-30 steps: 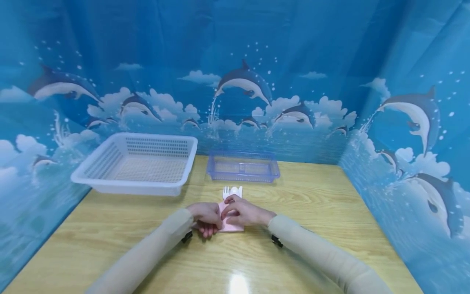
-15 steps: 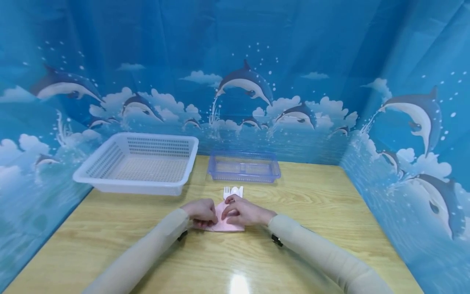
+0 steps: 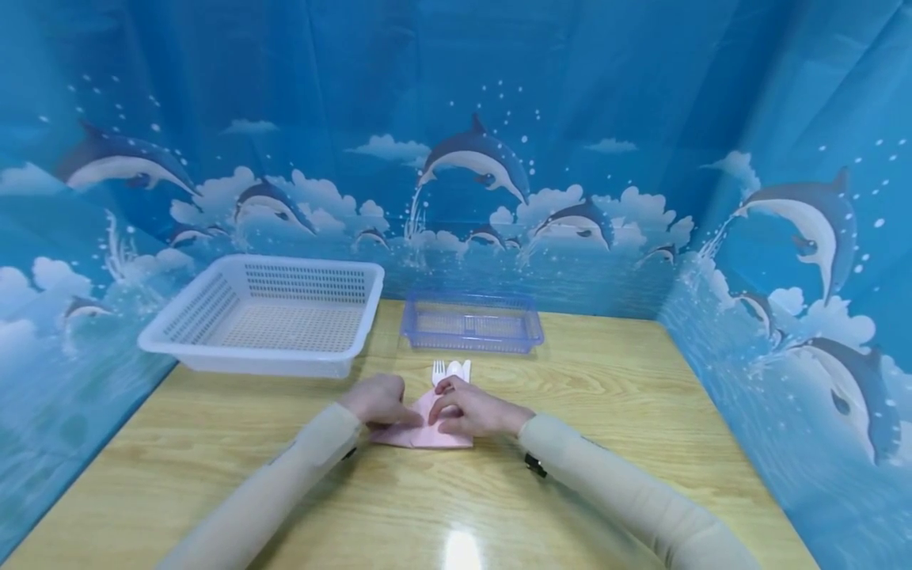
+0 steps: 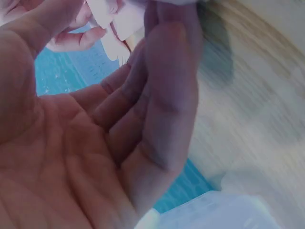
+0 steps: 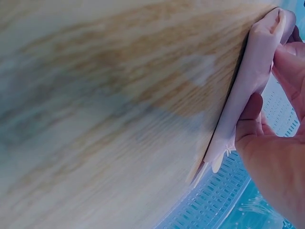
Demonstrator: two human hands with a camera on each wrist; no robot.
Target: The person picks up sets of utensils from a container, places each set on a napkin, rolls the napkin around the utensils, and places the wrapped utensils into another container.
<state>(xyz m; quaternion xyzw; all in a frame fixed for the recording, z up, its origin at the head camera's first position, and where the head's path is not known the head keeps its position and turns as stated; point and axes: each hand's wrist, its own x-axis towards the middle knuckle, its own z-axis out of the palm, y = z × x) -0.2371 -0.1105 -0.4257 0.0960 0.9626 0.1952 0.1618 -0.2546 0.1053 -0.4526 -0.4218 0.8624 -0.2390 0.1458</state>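
Note:
A pink napkin (image 3: 432,437) lies at the middle of the table with one flap spread to the left. White plastic cutlery sticks out past its far edge: a fork (image 3: 438,371), a spoon (image 3: 454,368) and a knife (image 3: 466,369). My left hand (image 3: 379,399) is over the left flap, pinching it; in the left wrist view the bent fingers (image 4: 167,81) meet the cloth at the top edge. My right hand (image 3: 486,412) presses on the napkin's right side with arched fingertips, and its thumb (image 5: 250,117) touches the fold in the right wrist view.
A large white slotted basket (image 3: 264,360) stands at the back left of the wooden table (image 3: 591,380). Behind the cutlery sits a smaller, clear purple basket (image 3: 470,345). A blue dolphin-print curtain (image 3: 456,71) encloses the back and sides.
My left hand has moved left and slightly away from me, drawing the napkin's flap out to the left. The right hand stays in place on the napkin.

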